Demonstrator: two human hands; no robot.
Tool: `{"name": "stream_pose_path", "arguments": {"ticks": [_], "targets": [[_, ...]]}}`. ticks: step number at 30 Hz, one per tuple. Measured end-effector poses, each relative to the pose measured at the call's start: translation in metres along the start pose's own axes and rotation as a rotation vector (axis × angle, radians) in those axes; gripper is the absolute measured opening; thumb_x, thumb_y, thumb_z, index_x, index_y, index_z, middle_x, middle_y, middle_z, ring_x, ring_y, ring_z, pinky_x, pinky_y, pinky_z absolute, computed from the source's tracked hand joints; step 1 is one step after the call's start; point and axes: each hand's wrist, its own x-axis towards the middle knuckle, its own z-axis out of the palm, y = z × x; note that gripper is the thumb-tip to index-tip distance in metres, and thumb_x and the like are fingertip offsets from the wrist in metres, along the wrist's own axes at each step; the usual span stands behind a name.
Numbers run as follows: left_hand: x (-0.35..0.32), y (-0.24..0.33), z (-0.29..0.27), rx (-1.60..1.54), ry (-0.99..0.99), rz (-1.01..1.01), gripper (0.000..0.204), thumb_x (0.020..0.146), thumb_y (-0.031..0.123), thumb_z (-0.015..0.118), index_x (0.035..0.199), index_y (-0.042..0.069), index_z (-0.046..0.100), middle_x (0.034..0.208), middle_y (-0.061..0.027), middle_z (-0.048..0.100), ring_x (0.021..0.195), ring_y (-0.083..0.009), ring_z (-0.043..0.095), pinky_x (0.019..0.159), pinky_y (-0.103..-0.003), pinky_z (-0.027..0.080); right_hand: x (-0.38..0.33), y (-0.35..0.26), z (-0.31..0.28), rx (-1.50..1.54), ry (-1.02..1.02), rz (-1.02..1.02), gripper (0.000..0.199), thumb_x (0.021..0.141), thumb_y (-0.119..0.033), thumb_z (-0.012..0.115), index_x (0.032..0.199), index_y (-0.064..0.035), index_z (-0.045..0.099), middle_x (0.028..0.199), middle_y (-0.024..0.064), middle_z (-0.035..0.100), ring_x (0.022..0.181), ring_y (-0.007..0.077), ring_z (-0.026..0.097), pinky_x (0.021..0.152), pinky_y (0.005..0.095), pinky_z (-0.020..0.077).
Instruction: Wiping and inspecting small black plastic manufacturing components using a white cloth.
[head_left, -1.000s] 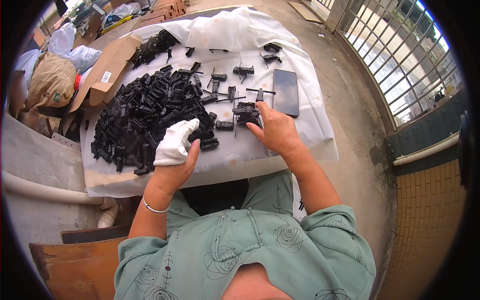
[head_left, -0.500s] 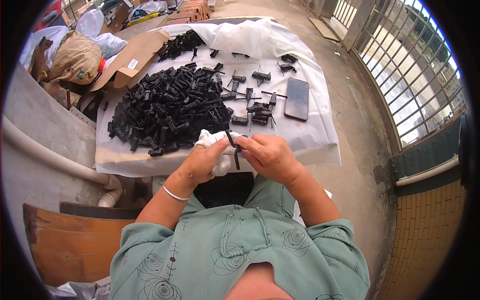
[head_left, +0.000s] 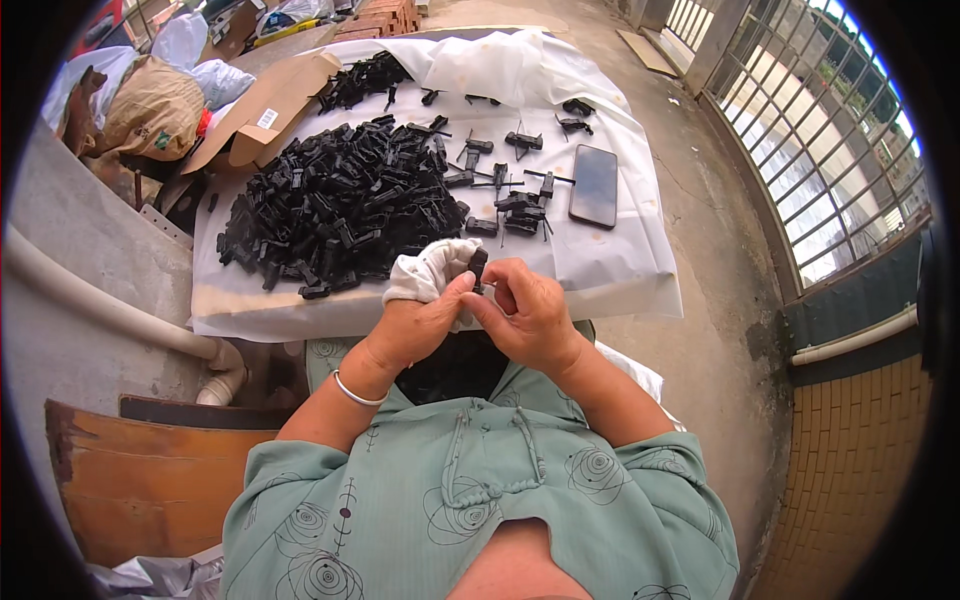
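Just past the table's near edge, my left hand (head_left: 424,322) pinches a small black plastic part (head_left: 478,266) between thumb and fingers. White cloth (head_left: 432,270), perhaps a glove, covers its fingers while the thumb stays bare. My right hand (head_left: 528,308) is curled at the same part, its thumb and fingertips meeting it from the right. The part stands roughly upright; its lower end is hidden by the fingers. Ahead of the left hand lies a big heap of similar black parts (head_left: 340,205). Several single ones with thin strips sticking out, such as one black piece (head_left: 522,141), are scattered right of the heap.
White sheeting (head_left: 610,275) covers the table. A dark phone (head_left: 594,187) lies on its right side. A cardboard flap (head_left: 262,115) leans at the left, beside sacks (head_left: 152,112). A smaller black pile (head_left: 365,82) sits farther back. Metal bars (head_left: 815,140) line the right.
The black part has turned in my fingers: its dangling strip no longer shows and its thicker body stands up. My right fingers have curled in more, and both hands have shifted slightly.
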Motion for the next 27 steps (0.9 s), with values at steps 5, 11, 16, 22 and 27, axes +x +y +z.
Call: {"name": "stream_pose_path", "arguments": {"ticks": [5,11,16,22,27], "targets": [[-0.006,0.011,-0.004,-0.049,-0.115,0.003,0.026,0.087,0.002,0.052,0.113,0.001,0.047,0.090,-0.0028,0.055,0.067,-0.0033,0.050,0.055,-0.018,0.044,0.010,0.008,-0.004,0.442,0.028,0.455,0.017,0.082,-0.014,0.067,0.081,-0.0054,0.053,0.063,-0.0091,0.044,0.058,0.0000,0.035,0.049,0.0189,0.0311],[0.001,-0.007,-0.007,0.208,0.045,0.140,0.027,0.081,0.001,0.055,0.108,-0.003,0.051,0.090,-0.0060,0.058,0.066,-0.0059,0.054,0.059,-0.021,0.047,0.007,0.009,-0.012,0.448,-0.145,0.409,0.019,0.091,-0.019,0.055,0.080,-0.0028,0.053,0.066,-0.0063,0.047,0.062,0.0041,0.040,0.053,0.0232,0.0357],[-0.001,-0.007,0.000,0.347,0.144,0.229,0.027,0.078,0.003,0.060,0.104,-0.005,0.055,0.091,-0.0093,0.061,0.068,-0.0083,0.055,0.065,-0.023,0.048,0.005,0.007,-0.011,0.147,-0.340,0.301,0.023,0.095,-0.018,0.046,0.083,-0.0010,0.056,0.074,-0.0036,0.053,0.067,0.0058,0.044,0.060,0.0234,0.0401],[0.002,-0.004,0.003,0.633,0.092,0.316,0.027,0.075,0.001,0.058,0.102,-0.003,0.056,0.088,-0.0157,0.061,0.077,-0.0272,0.060,0.071,-0.032,0.049,-0.007,0.022,0.015,0.585,-0.114,0.556,0.026,0.091,-0.015,0.047,0.073,0.0021,0.053,0.062,0.0033,0.053,0.058,0.0088,0.043,0.055,0.0283,0.0401],[0.001,-0.006,0.001,0.982,0.044,0.333,0.028,0.073,0.001,0.055,0.101,-0.002,0.055,0.088,-0.0173,0.060,0.079,-0.0339,0.059,0.072,-0.037,0.048,-0.013,0.029,0.025,0.517,-0.167,0.670,0.026,0.093,-0.017,0.046,0.075,-0.0006,0.055,0.064,-0.0022,0.051,0.061,0.0051,0.042,0.055,0.0237,0.0387]]}}
